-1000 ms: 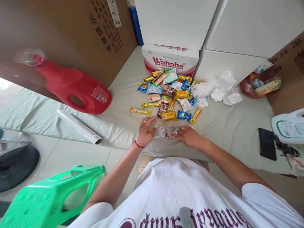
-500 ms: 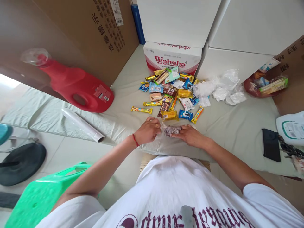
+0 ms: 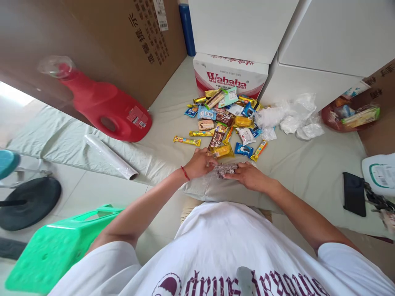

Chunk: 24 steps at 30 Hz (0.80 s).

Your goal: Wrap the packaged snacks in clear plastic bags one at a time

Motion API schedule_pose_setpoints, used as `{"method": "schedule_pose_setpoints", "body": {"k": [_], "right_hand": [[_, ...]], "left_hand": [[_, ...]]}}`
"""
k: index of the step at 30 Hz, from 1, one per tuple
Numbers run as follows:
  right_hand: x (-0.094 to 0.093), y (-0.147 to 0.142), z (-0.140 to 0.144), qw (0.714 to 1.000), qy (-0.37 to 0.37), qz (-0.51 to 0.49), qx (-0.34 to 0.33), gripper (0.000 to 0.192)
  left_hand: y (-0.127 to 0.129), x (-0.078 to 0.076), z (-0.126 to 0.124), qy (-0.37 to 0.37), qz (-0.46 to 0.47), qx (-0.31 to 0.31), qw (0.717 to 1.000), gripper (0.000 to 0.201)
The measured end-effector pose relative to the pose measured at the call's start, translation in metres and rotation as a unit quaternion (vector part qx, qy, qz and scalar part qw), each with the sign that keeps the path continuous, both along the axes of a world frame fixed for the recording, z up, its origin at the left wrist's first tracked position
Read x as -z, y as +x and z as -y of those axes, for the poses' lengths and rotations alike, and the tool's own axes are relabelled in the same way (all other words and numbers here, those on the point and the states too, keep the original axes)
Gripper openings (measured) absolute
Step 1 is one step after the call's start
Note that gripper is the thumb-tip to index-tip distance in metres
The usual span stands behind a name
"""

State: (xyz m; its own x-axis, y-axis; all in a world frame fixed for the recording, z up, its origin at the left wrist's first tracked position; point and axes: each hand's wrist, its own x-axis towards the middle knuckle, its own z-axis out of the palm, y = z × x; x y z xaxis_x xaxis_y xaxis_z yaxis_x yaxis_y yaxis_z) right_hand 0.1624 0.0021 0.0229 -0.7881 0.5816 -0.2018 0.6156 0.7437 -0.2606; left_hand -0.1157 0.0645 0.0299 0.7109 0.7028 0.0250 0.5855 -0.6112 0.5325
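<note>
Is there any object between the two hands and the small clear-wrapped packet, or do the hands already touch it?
Nothing visible stands between them. The left hand and the right hand both touch the clear-wrapped packet, one at each end, on the pale sheet. The yellow snack pack lies just beyond it, not between.
</note>
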Motion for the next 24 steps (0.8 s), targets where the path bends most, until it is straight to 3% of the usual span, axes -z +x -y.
{"method": "schedule_pose_setpoints", "body": {"k": [4, 7, 9, 11, 13, 15, 17, 18, 20, 21, 24], "right_hand": [[-0.001, -0.001, 0.000, 1.000, -0.010, -0.002, 0.009, 0.061], [-0.001, -0.002, -0.002, 1.000, -0.009, -0.002, 0.010, 0.059], [0.001, -0.002, -0.002, 1.000, -0.007, -0.006, 0.006, 0.056], [0.002, -0.001, -0.002, 1.000, -0.003, -0.016, 0.004, 0.054], [0.004, -0.001, 0.000, 1.000, 0.006, -0.029, 0.005, 0.052], [0.003, -0.001, 0.002, 0.999, 0.017, -0.040, 0.009, 0.050], [0.001, -0.001, 0.005, 0.999, 0.022, -0.048, 0.013, 0.048], [0.000, -0.001, 0.006, 0.998, 0.022, -0.052, 0.015, 0.047], [-0.004, 0.002, 0.007, 0.997, 0.014, -0.068, 0.015, 0.046], [-0.006, 0.005, 0.006, 0.996, 0.003, -0.084, 0.012, 0.046], [-0.009, 0.015, 0.005, 0.985, -0.058, -0.165, -0.001, 0.047]], "left_hand": [[-0.010, -0.018, 0.019, 0.103, 0.012, -0.008, 0.995, 0.022], [-0.019, -0.024, 0.039, 0.158, -0.021, 0.045, 0.986, 0.022], [-0.025, -0.020, 0.052, 0.147, -0.065, 0.091, 0.983, 0.018], [-0.030, -0.011, 0.062, 0.108, -0.100, 0.091, 0.985, 0.014], [-0.032, 0.000, 0.069, 0.064, -0.104, 0.019, 0.992, 0.021], [-0.027, 0.009, 0.073, 0.045, -0.079, -0.130, 0.987, 0.028], [-0.015, 0.017, 0.075, 0.047, -0.043, -0.286, 0.956, 0.029], [-0.008, 0.021, 0.075, 0.047, -0.029, -0.337, 0.940, 0.040], [0.006, 0.030, 0.075, 0.025, -0.009, -0.366, 0.930, 0.072], [0.011, 0.034, 0.075, 0.008, 0.001, -0.363, 0.932, 0.075], [0.014, 0.042, 0.077, -0.040, 0.072, -0.340, 0.937, 0.056]]}}
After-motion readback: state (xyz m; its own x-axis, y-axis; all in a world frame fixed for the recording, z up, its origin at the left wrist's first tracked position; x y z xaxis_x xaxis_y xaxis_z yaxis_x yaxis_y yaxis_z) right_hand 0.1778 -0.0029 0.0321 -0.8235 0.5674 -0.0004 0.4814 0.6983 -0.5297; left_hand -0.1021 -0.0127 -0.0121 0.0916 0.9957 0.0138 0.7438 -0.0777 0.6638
